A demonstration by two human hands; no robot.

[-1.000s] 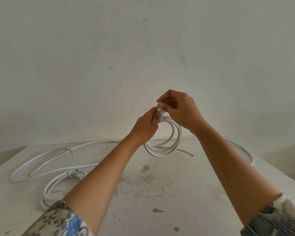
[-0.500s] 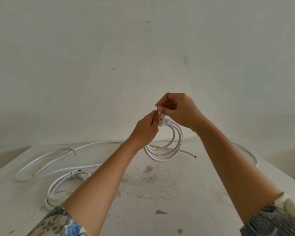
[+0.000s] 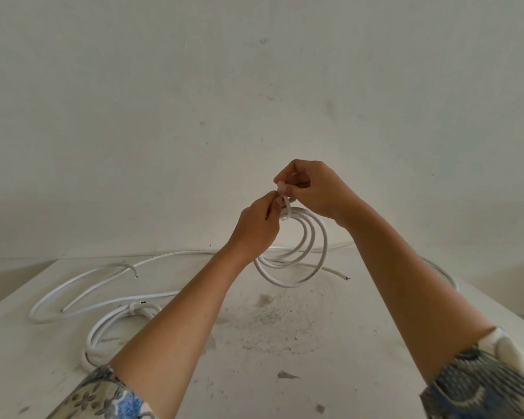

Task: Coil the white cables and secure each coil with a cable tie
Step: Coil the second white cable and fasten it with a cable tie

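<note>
I hold a small coil of white cable up in the air above the white table. A white cable tie loops around the top of the coil. My left hand pinches the coil and the tie's lower part. My right hand pinches the tie's upper end, just above the left hand. A tied coil lies on the table at the left, partly hidden by my left arm.
Loose white cable curves over the table's left side, and another loose cable runs along the back right behind my right arm. A plain wall stands right behind the table. Dirt stains mark the table's middle.
The two hands have drawn slightly apart, with the tie loop around the coil now showing more plainly. The coil hangs in about the same place.
</note>
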